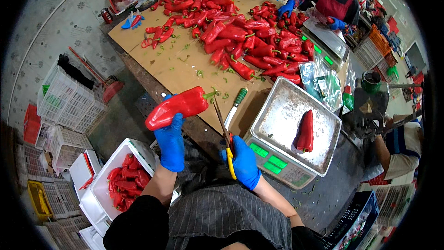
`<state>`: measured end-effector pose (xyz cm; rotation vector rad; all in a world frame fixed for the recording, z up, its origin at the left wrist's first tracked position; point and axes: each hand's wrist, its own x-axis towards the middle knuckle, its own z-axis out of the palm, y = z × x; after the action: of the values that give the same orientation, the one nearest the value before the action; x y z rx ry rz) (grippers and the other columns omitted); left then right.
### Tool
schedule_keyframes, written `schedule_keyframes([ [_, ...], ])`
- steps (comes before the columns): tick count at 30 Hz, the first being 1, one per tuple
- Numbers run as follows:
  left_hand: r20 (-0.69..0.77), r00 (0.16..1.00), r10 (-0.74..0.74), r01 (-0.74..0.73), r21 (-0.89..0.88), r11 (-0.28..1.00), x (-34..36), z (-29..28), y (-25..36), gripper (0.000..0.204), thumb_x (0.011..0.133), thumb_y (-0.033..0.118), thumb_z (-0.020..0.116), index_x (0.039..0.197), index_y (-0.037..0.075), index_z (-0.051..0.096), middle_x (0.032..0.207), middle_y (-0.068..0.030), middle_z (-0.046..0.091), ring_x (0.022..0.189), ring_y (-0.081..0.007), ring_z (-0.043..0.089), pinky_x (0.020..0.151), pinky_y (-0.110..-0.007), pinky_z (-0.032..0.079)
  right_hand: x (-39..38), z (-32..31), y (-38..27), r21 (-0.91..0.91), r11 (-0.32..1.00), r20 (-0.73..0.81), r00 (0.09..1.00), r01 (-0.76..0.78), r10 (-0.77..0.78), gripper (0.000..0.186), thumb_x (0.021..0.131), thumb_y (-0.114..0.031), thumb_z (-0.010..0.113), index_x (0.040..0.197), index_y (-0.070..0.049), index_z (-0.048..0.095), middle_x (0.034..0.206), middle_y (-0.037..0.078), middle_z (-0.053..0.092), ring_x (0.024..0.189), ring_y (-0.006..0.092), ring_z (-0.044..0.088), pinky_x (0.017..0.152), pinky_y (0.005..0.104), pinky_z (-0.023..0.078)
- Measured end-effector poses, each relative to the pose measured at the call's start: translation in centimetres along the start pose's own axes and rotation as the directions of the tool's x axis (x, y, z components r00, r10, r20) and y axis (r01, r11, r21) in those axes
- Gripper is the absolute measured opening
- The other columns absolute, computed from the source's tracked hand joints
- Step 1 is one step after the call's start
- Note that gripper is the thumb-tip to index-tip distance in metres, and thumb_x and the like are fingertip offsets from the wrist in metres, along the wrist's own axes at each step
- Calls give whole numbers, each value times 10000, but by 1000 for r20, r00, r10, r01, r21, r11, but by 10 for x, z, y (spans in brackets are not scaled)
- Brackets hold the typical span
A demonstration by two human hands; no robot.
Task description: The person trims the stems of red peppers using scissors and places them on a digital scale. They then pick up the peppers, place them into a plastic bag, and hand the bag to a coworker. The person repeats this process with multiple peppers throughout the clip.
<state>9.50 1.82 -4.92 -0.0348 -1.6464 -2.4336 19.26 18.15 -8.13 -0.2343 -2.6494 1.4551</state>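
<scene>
By the blue-gloved left hand [172,141], a long red pepper [178,108], green stem [211,94] uncut, is being gripped; by the blue-gloved right hand [245,163], yellow-handled metal scissors [231,163]. Rightward, one seemingly stemless pepper [305,132] is being weighed; beyond both, a large red pile [236,32], stems showing, is remaining.

From the wearer's head, we look steeply down through one fisheye, close above the left hand [171,146] and right hand [245,163]. Our twelve o'clock faces across the table [138,70].
</scene>
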Motion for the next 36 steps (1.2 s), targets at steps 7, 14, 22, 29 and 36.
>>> schedule_keyframes([
  [7,-52,970,235,-232,70,970,14,-9,10,463,847,-10,556,1288,1,414,1292,-129,473,1177,-248,473,1022,-384,351,3,16,5,-2,999,24,998,51,-51,242,803,-157,634,972,-10,542,782,132,620,720,280,625,608,336,457],
  [14,109,983,148,-167,202,965,1,-12,-5,435,850,39,575,1263,10,443,1250,-135,508,1162,-255,485,1012,-386,367,20,16,9,242,965,142,988,-99,65,209,859,-217,587,888,-12,560,671,96,587,632,181,588,548,299,431],
  [22,349,833,-429,537,-701,470,25,-30,-38,411,902,183,542,1269,34,431,1262,-123,505,1123,-230,523,930,-363,466,75,62,51,495,812,244,946,-311,214,274,886,-245,585,902,28,597,744,76,601,643,122,524,574,285,434],
  [29,455,783,-424,614,-673,412,19,-11,-38,497,898,209,540,1315,-3,370,1324,-142,444,1196,-241,461,966,-363,438,93,45,44,467,874,-56,991,134,-123,384,819,-150,630,1170,-31,529,1109,130,563,957,212,549,816,324,435],
  [36,506,734,-453,637,-283,717,4,11,-32,555,874,235,582,1324,0,358,1329,-126,439,1189,-235,466,991,-370,406,38,-52,-51,469,832,-119,955,296,-273,730,680,-8,712,1340,-76,406,1312,120,459,1215,274,439,994,347,353],
])
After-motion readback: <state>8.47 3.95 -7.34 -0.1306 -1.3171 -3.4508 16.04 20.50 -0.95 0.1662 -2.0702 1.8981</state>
